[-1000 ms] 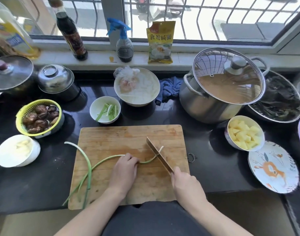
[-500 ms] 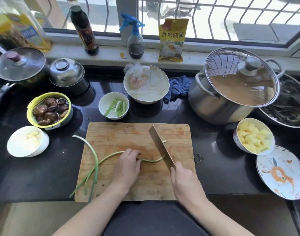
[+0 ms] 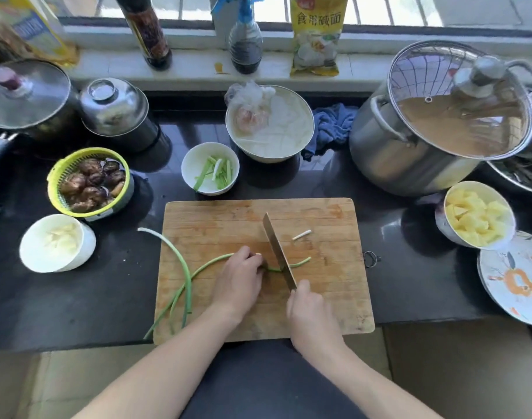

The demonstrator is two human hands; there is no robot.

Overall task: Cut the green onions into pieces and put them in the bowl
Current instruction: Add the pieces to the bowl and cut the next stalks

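Note:
Long green onions [image 3: 182, 273] lie across the left part of the wooden cutting board [image 3: 319, 303], their ends hanging over its left edge. My left hand [image 3: 239, 279] presses one stalk down on the board. My right hand [image 3: 307, 309] grips the handle of a knife [image 3: 278, 252] whose blade stands on that stalk just right of my left fingers. A short white cut piece [image 3: 301, 234] lies to the right of the blade. A small white bowl [image 3: 210, 168] behind the board holds cut onion pieces.
On the dark counter stand a mushroom basket [image 3: 89, 182], a white bowl [image 3: 56, 243], a big white bowl [image 3: 270, 124], a lidded steel pot [image 3: 440, 122], a bowl of yellow chunks [image 3: 474, 214] and a patterned plate [image 3: 514, 275]. Bottles line the windowsill.
The knife came down through the stalk, and a white end piece now lies apart to the right of the blade. My left hand slid right along the stalk.

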